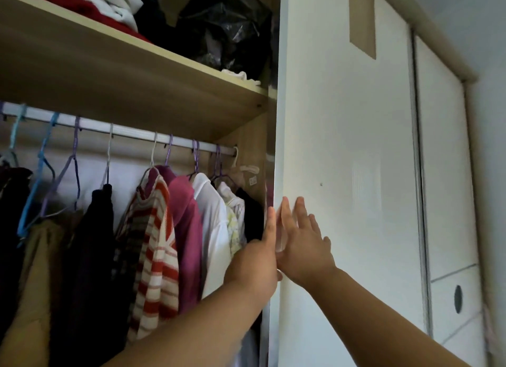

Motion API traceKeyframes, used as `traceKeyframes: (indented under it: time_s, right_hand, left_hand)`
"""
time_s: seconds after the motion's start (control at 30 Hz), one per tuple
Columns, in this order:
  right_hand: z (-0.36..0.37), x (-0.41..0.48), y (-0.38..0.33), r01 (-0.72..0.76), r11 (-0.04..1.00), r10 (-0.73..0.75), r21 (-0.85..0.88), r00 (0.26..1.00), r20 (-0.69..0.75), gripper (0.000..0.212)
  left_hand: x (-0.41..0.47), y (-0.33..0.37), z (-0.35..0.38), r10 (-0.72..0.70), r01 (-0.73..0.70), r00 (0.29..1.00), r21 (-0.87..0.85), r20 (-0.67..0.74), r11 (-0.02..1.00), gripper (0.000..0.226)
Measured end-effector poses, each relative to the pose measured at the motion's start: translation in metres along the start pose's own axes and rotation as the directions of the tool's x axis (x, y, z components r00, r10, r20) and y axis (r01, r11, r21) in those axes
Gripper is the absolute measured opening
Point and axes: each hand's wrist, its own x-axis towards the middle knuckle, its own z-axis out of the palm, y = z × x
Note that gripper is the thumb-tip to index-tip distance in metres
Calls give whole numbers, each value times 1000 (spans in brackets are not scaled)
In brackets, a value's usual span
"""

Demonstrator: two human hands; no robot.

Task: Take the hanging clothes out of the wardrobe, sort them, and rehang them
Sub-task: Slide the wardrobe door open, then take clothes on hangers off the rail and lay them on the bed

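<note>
With my left hand and right hand both flat and straight-fingered against the door, holding nothing, I could nip my left fingers at its edge or snag the clothes hanging on the rail just beside it.

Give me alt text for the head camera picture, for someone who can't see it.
Two bare hands touch a white wardrobe door: the left hand at its edge, the right hand flat on its face. Left of the door, clothes hang from a rail under a shelf.
</note>
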Motion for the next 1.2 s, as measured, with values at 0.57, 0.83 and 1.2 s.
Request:
traceKeyframes:
  time_s: [0.57,0.83,1.2]
  right_hand:
    - [-20,-21,-41,108,988,-118,-114,990,-82,92]
    - [-20,-47,-129,379,925,-379,-11,924,-45,68]
    - [7,-59,-258,557,800,-551,222,829,-92,62]
  left_hand:
    - [-36,-31,-69,58,-56,998,84,-23,995,91]
    - [-102,-94,-143,25,1,997,306,-80,952,82]
    - [-180,-167,-253,-42,153,981,610,-192,777,75]
